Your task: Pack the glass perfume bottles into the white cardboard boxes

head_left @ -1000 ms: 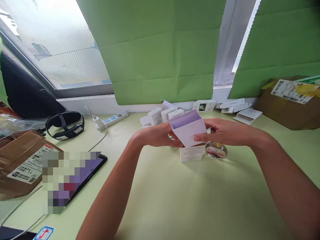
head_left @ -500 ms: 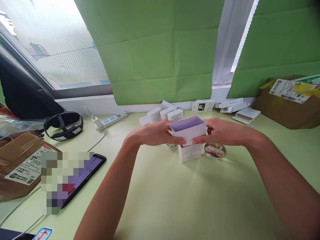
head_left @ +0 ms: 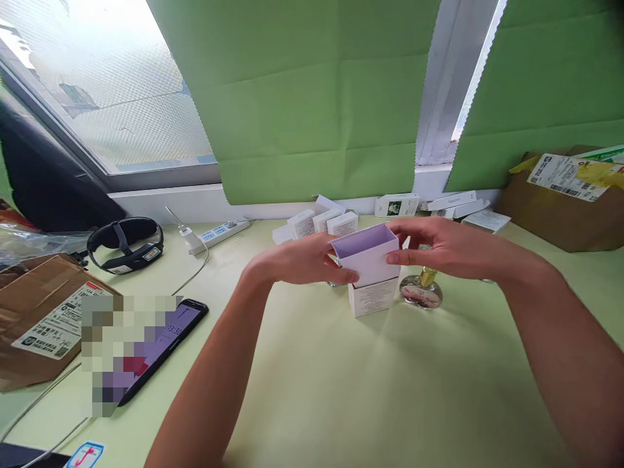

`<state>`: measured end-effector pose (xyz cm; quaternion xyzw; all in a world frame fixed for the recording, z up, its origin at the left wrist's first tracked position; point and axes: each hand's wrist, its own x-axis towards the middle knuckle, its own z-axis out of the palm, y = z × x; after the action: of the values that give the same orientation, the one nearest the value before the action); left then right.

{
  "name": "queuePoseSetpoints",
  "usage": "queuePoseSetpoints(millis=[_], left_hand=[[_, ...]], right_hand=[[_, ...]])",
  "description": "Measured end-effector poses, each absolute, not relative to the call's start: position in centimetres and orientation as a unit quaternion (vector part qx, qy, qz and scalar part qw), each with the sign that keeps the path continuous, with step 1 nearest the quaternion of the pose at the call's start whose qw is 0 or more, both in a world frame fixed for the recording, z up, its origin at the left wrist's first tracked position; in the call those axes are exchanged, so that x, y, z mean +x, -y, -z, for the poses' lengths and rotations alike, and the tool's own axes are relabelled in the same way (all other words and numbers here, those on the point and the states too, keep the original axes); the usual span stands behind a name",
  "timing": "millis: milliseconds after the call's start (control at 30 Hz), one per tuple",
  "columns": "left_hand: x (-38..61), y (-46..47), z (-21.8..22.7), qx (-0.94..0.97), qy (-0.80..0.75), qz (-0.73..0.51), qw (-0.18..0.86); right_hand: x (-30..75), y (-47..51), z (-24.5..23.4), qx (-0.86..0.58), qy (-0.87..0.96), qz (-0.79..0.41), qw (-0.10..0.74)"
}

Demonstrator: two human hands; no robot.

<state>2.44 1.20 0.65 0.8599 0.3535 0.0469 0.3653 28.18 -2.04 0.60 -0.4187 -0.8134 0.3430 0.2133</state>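
Two hands are holding one open box [head_left: 366,260], white outside and lilac inside, mouth facing up, over the far middle of the green table [head_left: 341,390]. The left hand [head_left: 302,260] is grasping the box's left wall, with the box sitting at its 3 o'clock. The right hand [head_left: 439,250] is pinching the right wall between thumb and forefinger, its other fingers spreading loosely, with the box at its 9 o'clock. A printed box [head_left: 373,298] is standing at the open box's 6 o'clock, seemingly touching its underside. A perfume bottle [head_left: 422,290] is standing just beside the printed box, at 7 o'clock from the right hand. A phone [head_left: 168,335] is lying well apart, at 8 o'clock from the left hand.
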Motion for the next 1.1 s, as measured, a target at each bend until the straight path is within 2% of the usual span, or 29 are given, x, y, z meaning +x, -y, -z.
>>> queuePoseSetpoints(millis=[233,367,600,867,1100], left_hand=[[2.4,-1.3,-1.0,0.871,-0.350,-0.048,0.341],[2.4,-1.3,-0.8,0.874,-0.347,-0.048,0.336],[2.5,-1.2,-0.6,0.878,-0.342,-0.033,0.332],[2.9,-0.9,-0.8,0.884,-0.348,-0.015,0.312],[3.1,-0.7,-0.7,0.879,-0.353,-0.005,0.319]], right_hand=[[28.5,1.2,0.3,-0.415,0.800,-0.387,0.195],[28.7,1.3,0.1,-0.435,0.804,-0.374,0.154],[28.3,2.2,-0.7,-0.414,0.826,-0.342,0.173],[27.8,2.1,-0.2,-0.445,0.835,-0.306,0.105],[27.4,2.2,0.1,-0.436,0.833,-0.329,0.089]])
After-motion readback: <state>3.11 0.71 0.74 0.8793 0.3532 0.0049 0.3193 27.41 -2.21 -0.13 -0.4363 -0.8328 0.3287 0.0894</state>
